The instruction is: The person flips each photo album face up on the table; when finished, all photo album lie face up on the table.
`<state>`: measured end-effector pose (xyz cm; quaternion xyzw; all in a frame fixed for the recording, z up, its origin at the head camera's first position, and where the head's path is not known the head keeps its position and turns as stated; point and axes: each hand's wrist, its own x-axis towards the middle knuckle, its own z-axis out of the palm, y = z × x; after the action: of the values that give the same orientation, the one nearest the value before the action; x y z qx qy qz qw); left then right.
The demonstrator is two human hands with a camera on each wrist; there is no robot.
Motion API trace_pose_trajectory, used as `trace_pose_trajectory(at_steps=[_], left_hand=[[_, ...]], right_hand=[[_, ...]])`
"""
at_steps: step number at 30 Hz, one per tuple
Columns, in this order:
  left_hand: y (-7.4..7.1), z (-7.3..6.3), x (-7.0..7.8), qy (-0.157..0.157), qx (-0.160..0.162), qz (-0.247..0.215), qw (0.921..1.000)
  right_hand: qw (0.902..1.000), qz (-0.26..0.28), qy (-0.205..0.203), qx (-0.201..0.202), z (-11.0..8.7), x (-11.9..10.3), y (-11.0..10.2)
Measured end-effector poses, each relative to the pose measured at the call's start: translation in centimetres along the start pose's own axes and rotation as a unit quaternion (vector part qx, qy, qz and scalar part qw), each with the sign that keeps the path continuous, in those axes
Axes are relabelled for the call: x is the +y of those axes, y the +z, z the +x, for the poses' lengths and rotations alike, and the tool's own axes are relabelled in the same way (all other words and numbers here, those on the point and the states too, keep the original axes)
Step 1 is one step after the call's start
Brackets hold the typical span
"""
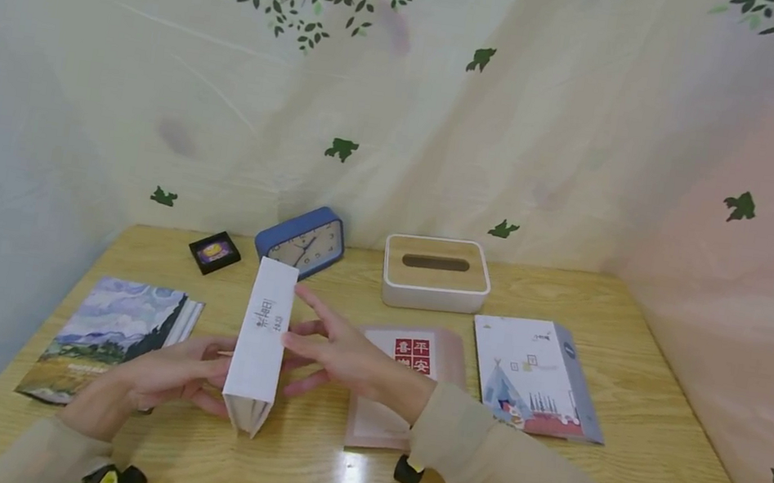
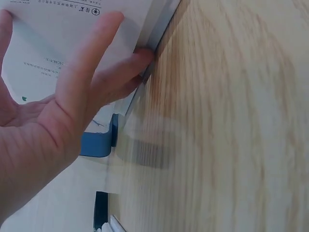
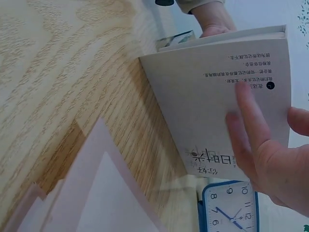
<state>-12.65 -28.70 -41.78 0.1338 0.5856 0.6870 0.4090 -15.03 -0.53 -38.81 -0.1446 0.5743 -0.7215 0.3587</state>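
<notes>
A thick white book (image 1: 259, 343) stands on edge on the wooden table, its spine facing up with dark lettering along it. My left hand (image 1: 179, 373) rests against the book's left cover, fingers stretched out; in the left wrist view those fingers lie flat on the printed white cover (image 2: 43, 43). On the other side is my right hand (image 1: 356, 357), its fingers extended at the right cover. The right wrist view shows these fingertips over the cover print (image 3: 193, 96), with the thumb by the spine edge.
A landscape-covered book (image 1: 114, 335) lies at left. Behind stand a blue clock (image 1: 301, 242), a small black box (image 1: 214, 253) and a tissue box (image 1: 436, 281). A pink book (image 1: 379, 426) lies partly under my right forearm; an illustrated white book (image 1: 524, 376) lies further right.
</notes>
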Motion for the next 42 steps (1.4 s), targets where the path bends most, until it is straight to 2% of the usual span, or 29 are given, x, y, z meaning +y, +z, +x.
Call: trace_pose_trajectory(at_steps=[5, 9, 17, 20, 25, 32, 37, 42], left_hand=[[0.0, 0.0, 0.0, 0.013, 0.0, 0.003, 0.9999], [-0.1, 0.0, 0.0, 0.019, -0.002, -0.013, 0.9997], [-0.5, 0.0, -0.1, 0.043, -0.034, -0.036, 0.9979], [-0.6, 0.0, -0.1, 0.047, -0.034, -0.042, 0.9975], [-1.0, -0.2, -0.1, 0.055, -0.017, -0.049, 0.9971], [-1.6, -0.5, -0.2, 0.06, 0.018, -0.057, 0.9964], [-1.9, -0.6, -0.3, 0.077, 0.036, -0.077, 0.9934], [-2.0, -0.7, -0.5, 0.058, 0.067, -0.107, 0.9902]], right_hand=[[0.9998, -0.014, -0.008, -0.007, -0.1, -0.2, 0.3], [0.9996, -0.026, -0.013, -0.003, -0.1, -0.2, 0.5], [0.9992, -0.037, -0.011, 0.0, 0.1, -0.2, 0.5], [0.9984, -0.056, -0.009, -0.004, 0.2, -0.2, 0.5], [0.9947, -0.102, -0.003, -0.005, 0.6, 0.2, 0.4], [0.9918, -0.123, 0.031, 0.018, 1.2, 1.0, 0.3], [0.9827, -0.161, 0.083, 0.037, 1.6, 1.0, 0.0], [0.9768, -0.176, 0.113, 0.048, 2.2, 1.6, -0.2]])
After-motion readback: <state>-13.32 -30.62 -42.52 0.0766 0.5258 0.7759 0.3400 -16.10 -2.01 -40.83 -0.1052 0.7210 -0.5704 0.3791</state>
